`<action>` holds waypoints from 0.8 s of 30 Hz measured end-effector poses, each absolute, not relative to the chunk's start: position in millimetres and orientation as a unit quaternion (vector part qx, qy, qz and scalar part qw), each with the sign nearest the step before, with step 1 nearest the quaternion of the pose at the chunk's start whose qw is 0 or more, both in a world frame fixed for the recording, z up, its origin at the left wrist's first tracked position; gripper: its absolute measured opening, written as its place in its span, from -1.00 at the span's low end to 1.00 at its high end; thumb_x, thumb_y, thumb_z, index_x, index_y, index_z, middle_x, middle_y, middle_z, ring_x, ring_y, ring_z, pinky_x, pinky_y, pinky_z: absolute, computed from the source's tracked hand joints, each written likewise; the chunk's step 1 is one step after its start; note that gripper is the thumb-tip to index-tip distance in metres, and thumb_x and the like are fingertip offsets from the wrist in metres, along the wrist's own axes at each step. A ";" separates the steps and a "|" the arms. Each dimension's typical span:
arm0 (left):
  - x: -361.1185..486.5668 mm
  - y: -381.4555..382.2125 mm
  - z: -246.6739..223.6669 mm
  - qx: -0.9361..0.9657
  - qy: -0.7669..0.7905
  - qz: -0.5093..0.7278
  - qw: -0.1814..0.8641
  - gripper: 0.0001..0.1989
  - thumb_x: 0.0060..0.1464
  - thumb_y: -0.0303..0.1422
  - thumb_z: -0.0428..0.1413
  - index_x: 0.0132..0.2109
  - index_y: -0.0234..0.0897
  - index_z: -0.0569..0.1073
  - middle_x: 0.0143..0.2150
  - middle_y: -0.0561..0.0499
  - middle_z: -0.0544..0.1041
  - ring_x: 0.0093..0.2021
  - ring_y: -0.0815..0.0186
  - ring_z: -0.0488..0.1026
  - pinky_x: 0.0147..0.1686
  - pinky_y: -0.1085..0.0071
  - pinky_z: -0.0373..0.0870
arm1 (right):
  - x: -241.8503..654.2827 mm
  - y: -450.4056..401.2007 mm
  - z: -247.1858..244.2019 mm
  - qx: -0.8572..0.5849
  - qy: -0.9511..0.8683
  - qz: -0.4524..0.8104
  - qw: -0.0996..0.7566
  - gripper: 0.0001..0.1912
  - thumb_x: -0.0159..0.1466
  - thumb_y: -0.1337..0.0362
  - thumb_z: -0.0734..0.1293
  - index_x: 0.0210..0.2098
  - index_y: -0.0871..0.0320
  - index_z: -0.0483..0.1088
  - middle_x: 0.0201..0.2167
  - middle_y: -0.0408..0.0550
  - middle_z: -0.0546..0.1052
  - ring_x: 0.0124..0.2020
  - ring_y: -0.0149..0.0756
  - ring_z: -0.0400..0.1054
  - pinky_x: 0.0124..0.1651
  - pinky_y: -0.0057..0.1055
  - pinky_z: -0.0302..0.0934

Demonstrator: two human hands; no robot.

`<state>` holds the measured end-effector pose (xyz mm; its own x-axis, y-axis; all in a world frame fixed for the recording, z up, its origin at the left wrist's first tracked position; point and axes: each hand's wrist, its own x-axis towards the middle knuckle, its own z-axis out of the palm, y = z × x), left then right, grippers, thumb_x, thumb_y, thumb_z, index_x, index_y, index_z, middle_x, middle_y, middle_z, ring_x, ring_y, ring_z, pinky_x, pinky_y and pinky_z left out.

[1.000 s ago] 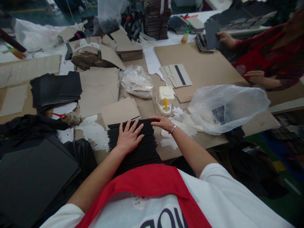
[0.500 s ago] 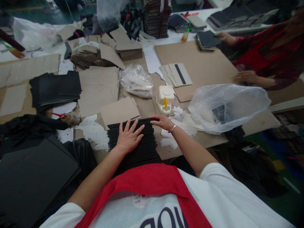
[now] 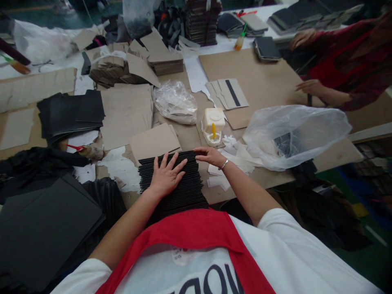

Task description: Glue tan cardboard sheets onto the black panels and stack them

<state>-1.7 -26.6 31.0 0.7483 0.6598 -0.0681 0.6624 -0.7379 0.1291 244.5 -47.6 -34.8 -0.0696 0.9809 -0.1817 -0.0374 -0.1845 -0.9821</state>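
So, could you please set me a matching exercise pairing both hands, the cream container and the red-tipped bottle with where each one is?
Column one:
1. left hand
2. right hand
3. cream container
4. red-tipped bottle

Column two:
A. lying left of the black stack
B. at the black stack's far right corner
C. spread over the black stack
D. just beyond the right hand

Pairs: 1-C, 2-B, 3-D, 4-A.

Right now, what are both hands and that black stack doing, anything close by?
Left hand spread on black stack, its many edges showing. Right hand at far right corner, contact unclear. Beige boards just beyond; white container past right hand.
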 end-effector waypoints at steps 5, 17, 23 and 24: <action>-2.2 -26.3 30.0 0.934 0.349 -0.008 0.080 -0.56 0.21 -0.10 -0.13 0.23 0.19 0.18 0.37 0.07 0.03 0.35 -0.06 -0.11 0.20 -0.24 -0.20 | 244.9 -52.8 -33.5 -0.512 -0.456 0.572 0.450 -0.53 -0.05 0.18 0.49 -0.13 0.15 0.48 -0.12 -0.05 0.54 -0.05 -0.23 0.39 0.16 -0.09 0.14; -2.8 -27.4 31.3 0.936 0.344 -0.008 0.079 -0.55 0.22 -0.09 -0.16 0.24 0.17 0.17 0.37 0.03 0.03 0.35 -0.08 -0.12 0.19 -0.24 -0.20 | 244.4 -56.7 -33.8 -0.490 -0.458 0.588 0.453 -0.47 -0.06 0.20 0.50 -0.08 0.13 0.45 -0.07 -0.04 0.52 0.00 -0.24 0.37 0.18 -0.11 0.12; -4.7 -27.3 29.5 0.940 0.331 -0.006 0.080 -0.57 0.21 -0.09 -0.14 0.22 0.23 0.18 0.37 0.08 0.01 0.35 -0.09 -0.15 0.20 -0.24 -0.24 | 242.0 -57.8 -34.8 -0.521 -0.466 0.552 0.454 -0.53 0.00 0.15 0.47 -0.10 0.16 0.47 -0.10 -0.03 0.53 -0.05 -0.24 0.38 0.15 -0.14 0.16; -5.1 -26.9 29.4 0.942 0.327 -0.006 0.080 -0.58 0.21 -0.09 -0.14 0.21 0.25 0.18 0.37 0.09 0.01 0.35 -0.09 -0.16 0.20 -0.24 -0.24 | 241.8 -58.4 -34.4 -0.521 -0.468 0.551 0.454 -0.53 0.00 0.15 0.46 -0.10 0.16 0.47 -0.10 -0.03 0.53 -0.04 -0.24 0.38 0.15 -0.14 0.16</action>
<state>-5.1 -26.9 29.4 0.7863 0.6144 -0.0646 0.6165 -0.7735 0.1469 241.8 -58.4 -34.4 -0.0450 0.9879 -0.1487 -0.0132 -0.1494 -0.9887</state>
